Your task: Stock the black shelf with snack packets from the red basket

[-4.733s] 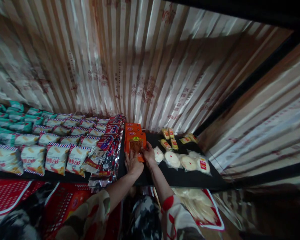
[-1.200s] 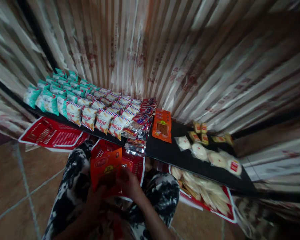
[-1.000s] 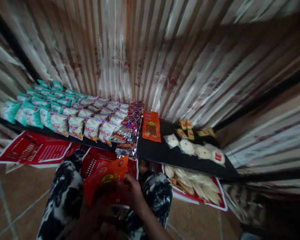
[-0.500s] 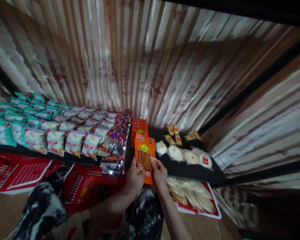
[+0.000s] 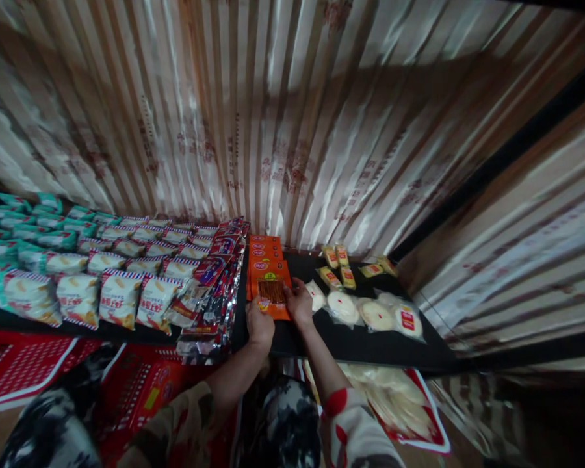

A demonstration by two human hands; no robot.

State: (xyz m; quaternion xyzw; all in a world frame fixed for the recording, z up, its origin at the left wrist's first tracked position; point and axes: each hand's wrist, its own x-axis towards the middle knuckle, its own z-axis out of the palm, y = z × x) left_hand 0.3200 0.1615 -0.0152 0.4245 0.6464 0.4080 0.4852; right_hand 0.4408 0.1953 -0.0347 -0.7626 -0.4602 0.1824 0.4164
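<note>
While the left grip clamps the front orange packet, the right grip pinches its edge.

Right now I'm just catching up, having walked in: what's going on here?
A person's left hand grips the lower left corner of an orange snack packet over a black shelf, with the right hand at its right edge. It overlaps other orange packets behind it; whether it rests fully on them is unclear. Foil packets lie to its left, round white pieces in clear wrappers to its right.
</note>
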